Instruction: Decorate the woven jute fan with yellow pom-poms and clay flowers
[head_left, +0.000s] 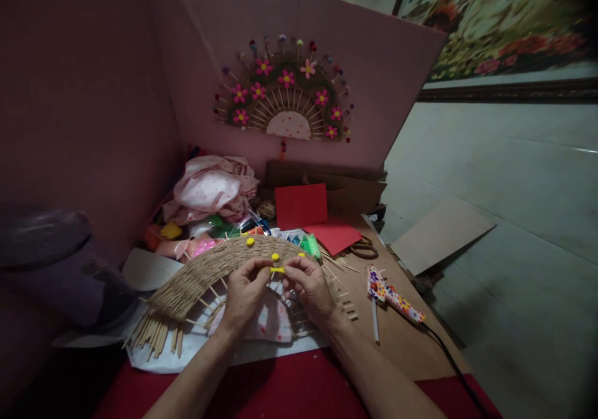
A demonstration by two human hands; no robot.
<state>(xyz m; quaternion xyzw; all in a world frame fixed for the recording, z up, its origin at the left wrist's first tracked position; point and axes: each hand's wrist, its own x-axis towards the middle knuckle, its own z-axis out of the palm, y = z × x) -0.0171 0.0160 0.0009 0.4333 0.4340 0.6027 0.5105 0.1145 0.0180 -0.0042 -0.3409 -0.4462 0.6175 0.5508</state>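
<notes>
The person's left hand point(247, 285) and right hand point(311, 287) each have thumb and forefinger closed on one end of a small yellow piece point(277, 270), soft-looking and stretched into a narrow strip; its ends are hidden by the fingertips. It is held above the arched fan point(187, 282) of coarse brown cord woven round thin wooden sticks, lying over a white sheet point(180, 347) near the table's front edge. Rounded yellow discs point(250, 241) sit on the weave, one partly covered by the right hand. The forearms hide some of the dotted fabric point(275, 322) at the fan's inner curve. A flower-patterned glue gun point(395, 297) lies by the brown board's point(415, 350) right edge, its dark cord cut off below.
</notes>
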